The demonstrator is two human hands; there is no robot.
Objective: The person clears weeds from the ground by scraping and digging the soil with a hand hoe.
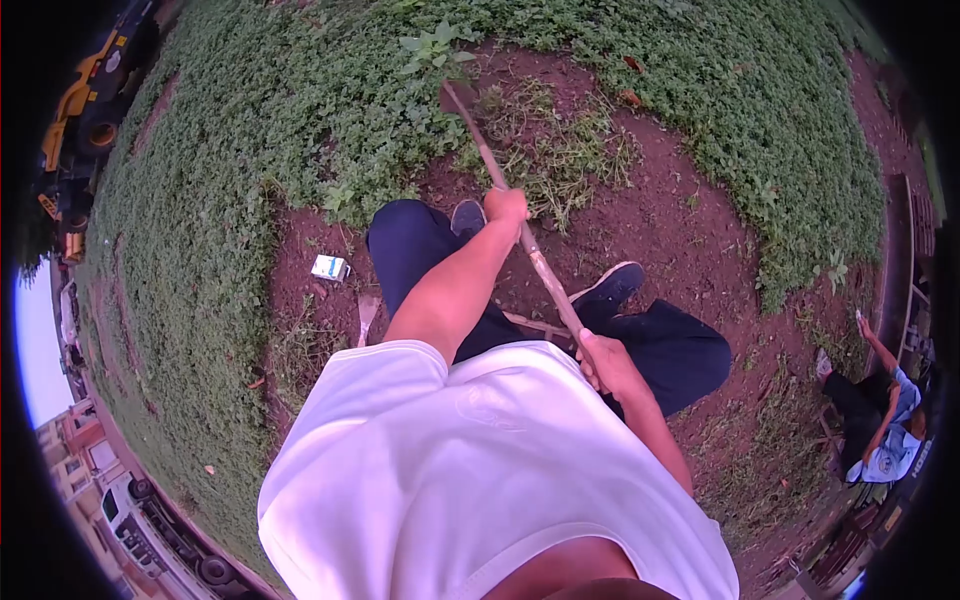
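My left hand point(507, 206) is closed around the middle of a long wooden handle, part of what looks like a hoe point(541, 268). My right hand point(610, 362) grips the same handle lower down, near my waist. The dark head point(457, 98) at the far end lies at the edge of the greenery, beside a taller leafy plant point(437, 50). Its exact shape is hard to make out. Loose pulled weeds point(560, 150) lie on the bare soil just right of the head.
A small white and blue box point(330, 267) and a pale flat object point(368, 310) lie on soil at my left. My shoes point(612, 284) rest on bare earth, with low green plants point(200, 250) around. Another person point(890, 420) sits at far right. Vehicles point(150, 525) stand at far left.
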